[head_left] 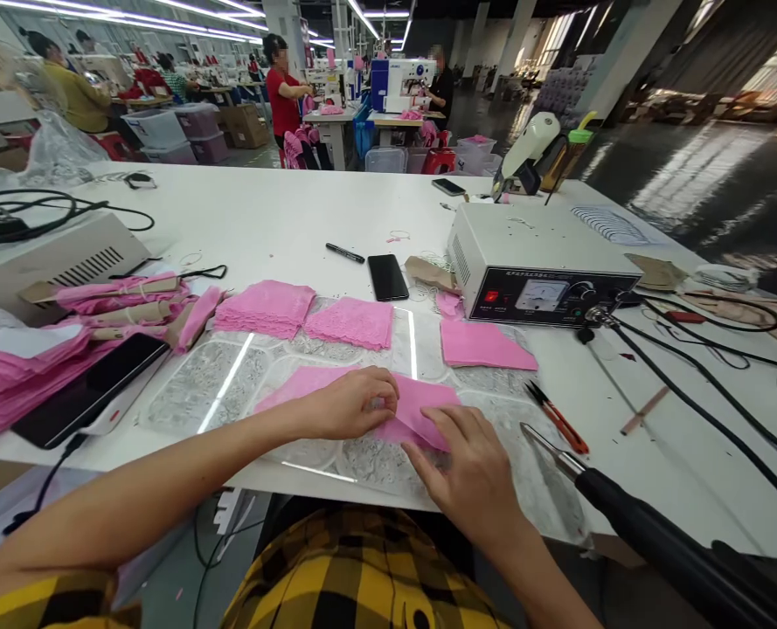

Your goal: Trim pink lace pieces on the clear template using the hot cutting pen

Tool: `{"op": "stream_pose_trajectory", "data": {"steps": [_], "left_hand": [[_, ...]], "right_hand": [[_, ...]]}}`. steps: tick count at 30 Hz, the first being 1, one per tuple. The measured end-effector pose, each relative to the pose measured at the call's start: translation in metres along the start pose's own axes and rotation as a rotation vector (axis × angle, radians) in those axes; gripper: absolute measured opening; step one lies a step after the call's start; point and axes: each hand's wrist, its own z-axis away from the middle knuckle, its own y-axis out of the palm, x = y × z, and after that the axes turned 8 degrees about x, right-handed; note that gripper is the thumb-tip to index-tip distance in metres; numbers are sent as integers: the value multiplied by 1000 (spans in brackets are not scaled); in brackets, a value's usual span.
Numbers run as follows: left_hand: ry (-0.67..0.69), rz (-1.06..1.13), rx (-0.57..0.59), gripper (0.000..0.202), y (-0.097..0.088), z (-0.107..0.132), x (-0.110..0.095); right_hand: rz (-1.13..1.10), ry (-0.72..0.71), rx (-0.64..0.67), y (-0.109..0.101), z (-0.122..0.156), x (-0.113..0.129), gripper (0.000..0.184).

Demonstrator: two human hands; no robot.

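Observation:
A pink fabric piece (pixel 420 397) lies on the clear plastic-covered part of the table before me. My left hand (pixel 352 404) is closed over its middle, with curled fingers pinching the fabric near its front edge. Touching the right end of the same piece is my right hand (pixel 470 454), its thumb and fingers apart. Behind the hands lie a stack of pink lace pieces (pixel 267 307), a second lace stack (pixel 352 321) and a flat pink stack (pixel 486 345). Right of my right hand rests a black-handled tool with a metal tip (pixel 578 467).
Orange-handled thread snips (pixel 558 418) lie at the right, below a control box with a dial (pixel 545 262). A phone (pixel 388 278) and marker (pixel 344 253) lie farther back. Pink bundles (pixel 27 376) and another phone (pixel 93 389) sit left. Cables (pixel 709 402) cross the right side.

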Motion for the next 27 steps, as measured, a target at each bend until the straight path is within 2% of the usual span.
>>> {"op": "stream_pose_trajectory", "data": {"steps": [3,5,9,14,17,21,25,27], "left_hand": [[10,6,-21,10,-2,3,0],[12,15,-27,10,-3,6,1],[19,41,-23,10,-3,9,6],[47,79,2,11,-2,6,10],[58,111,30,11,-1,5,13],[50,201,74,11,1,4,14],[0,390,83,9,2,4,15],[-39,532,70,16,2,6,17]], "right_hand": [[54,51,31,14,2,-8,15],[85,76,40,16,12,-21,17],[123,103,21,7,34,-44,20],[154,143,-21,-3,42,-49,30],[185,176,-36,-5,37,-46,37],[165,179,-78,-9,22,-41,34],[79,110,-67,-13,-8,-26,32],[26,52,-52,-10,-28,-13,30]]}}
